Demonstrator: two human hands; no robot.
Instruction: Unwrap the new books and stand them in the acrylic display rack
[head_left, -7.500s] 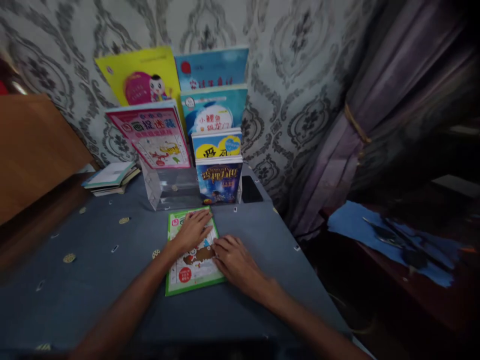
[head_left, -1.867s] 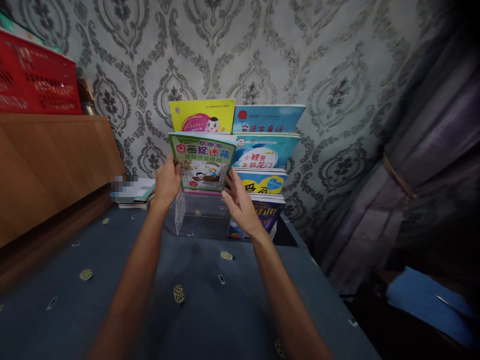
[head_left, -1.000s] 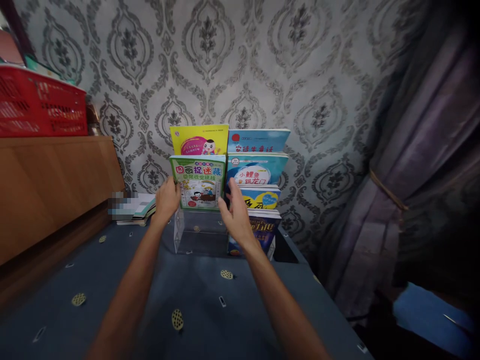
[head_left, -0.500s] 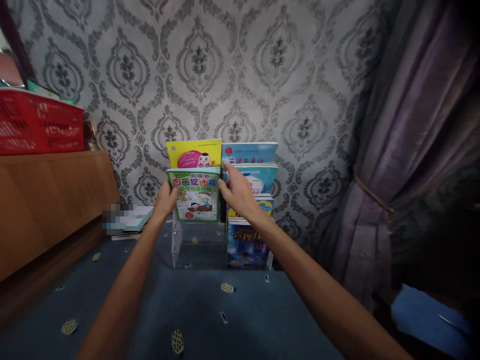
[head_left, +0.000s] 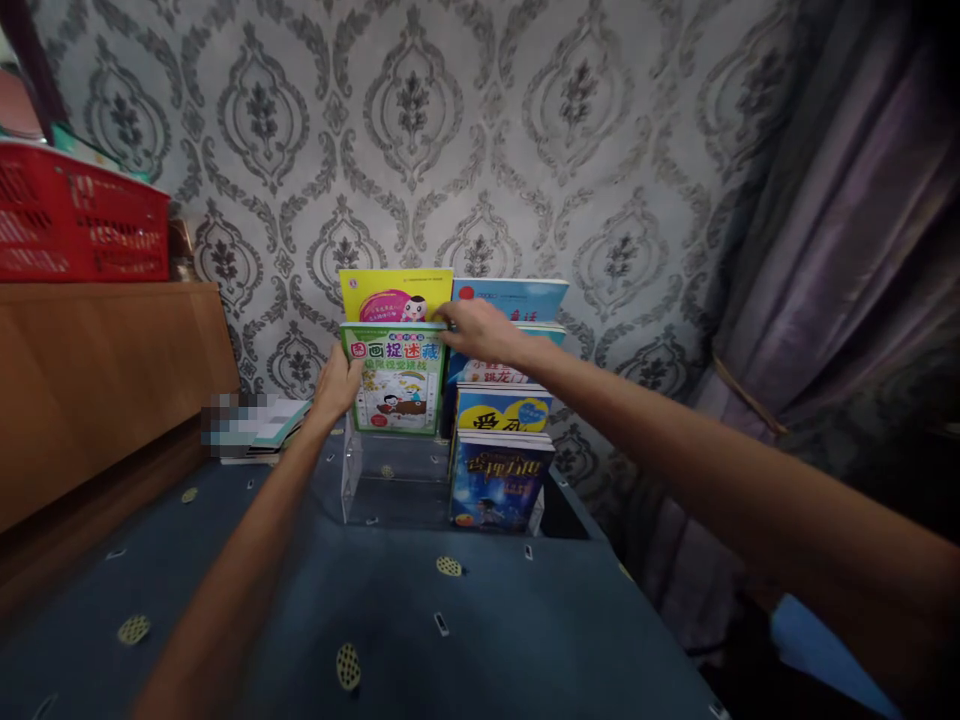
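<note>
A green picture book stands upright in the left half of a clear, stepped book rack, in front of a yellow book. My left hand grips its left edge, fingers partly hidden. At the top right corner, my right hand has its fingertips bent over the same book. Behind that hand rises a light blue book, partly covered. Lower on the right half are a yellow-and-blue book and a dark blue book.
A blue patterned cloth lies under the rack. Several stacked books lie at the left beside a wooden cabinet, which bears a red basket. Patterned wallpaper stands close behind; a purple curtain hangs at right.
My right hand has moved from the green book's right edge up to its top right corner. My left hand stays at the left edge. The view has shifted slightly.
</note>
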